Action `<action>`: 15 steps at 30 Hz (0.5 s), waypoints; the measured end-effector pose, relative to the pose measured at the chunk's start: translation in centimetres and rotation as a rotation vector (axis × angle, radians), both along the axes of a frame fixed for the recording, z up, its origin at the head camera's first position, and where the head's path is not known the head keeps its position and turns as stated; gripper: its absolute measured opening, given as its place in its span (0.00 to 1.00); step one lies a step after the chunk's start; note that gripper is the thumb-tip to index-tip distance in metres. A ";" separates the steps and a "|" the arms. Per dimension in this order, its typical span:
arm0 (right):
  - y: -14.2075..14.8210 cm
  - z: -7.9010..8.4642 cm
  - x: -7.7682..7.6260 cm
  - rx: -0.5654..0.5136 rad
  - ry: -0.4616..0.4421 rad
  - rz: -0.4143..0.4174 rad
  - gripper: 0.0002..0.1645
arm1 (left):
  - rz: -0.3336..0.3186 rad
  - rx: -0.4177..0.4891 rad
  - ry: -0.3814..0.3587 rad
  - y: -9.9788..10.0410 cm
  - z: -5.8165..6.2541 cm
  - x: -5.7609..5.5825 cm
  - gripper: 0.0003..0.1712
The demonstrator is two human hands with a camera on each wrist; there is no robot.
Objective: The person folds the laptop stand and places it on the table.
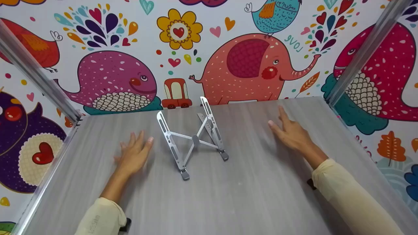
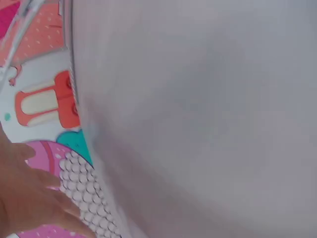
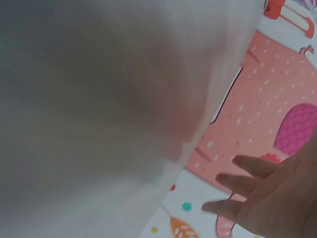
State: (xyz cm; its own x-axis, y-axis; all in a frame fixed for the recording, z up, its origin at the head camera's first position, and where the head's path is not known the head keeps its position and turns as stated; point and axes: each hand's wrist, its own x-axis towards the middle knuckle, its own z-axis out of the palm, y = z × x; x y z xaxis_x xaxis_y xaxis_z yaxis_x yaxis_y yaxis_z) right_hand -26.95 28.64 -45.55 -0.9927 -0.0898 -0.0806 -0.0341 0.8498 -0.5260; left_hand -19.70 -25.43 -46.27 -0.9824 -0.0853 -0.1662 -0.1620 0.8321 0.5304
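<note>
A silver folding laptop stand (image 1: 196,141) stands unfolded on the table, its two slotted rails joined by crossed bars with a grey hub. Grey feet cap the near ends of the rails. To the left of the stand, my left hand (image 1: 133,157) hovers low over the tabletop with fingers spread and holds nothing. Farther off on the right, my right hand (image 1: 291,134) is likewise extended, its fingers apart and free of any object. Each wrist view catches its own hand at the edge, the left hand (image 2: 34,196) and the right hand (image 3: 277,196), both with fingers loosely straight.
The grey wood-grain table (image 1: 248,195) meets a wall (image 1: 209,19) printed with cartoon animals along its back. Metal posts (image 1: 362,55) rise at the table's back corners. A metal rail (image 1: 42,182) runs down the left side.
</note>
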 end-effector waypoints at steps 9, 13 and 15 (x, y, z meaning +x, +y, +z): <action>-7.2 -0.6 -0.4 -0.092 0.082 0.060 0.54 | 0.093 0.380 0.076 3.9 1.0 1.5 0.36; -10.7 -0.8 -0.4 -0.105 0.122 0.084 0.49 | 0.129 0.543 0.028 5.6 1.2 1.6 0.32; -12.2 -1.0 -0.4 -0.110 0.158 0.110 0.45 | 0.134 0.600 0.000 6.2 1.2 1.6 0.31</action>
State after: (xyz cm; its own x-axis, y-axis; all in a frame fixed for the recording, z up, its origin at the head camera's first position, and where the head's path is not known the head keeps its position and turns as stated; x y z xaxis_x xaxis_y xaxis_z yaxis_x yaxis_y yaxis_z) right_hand -27.40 16.43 -46.52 -0.9759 -0.1978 0.0919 -0.2130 0.7742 -0.5961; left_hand -18.09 -19.19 -45.06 -0.9696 -0.0998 -0.2235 -0.2446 0.3612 0.8998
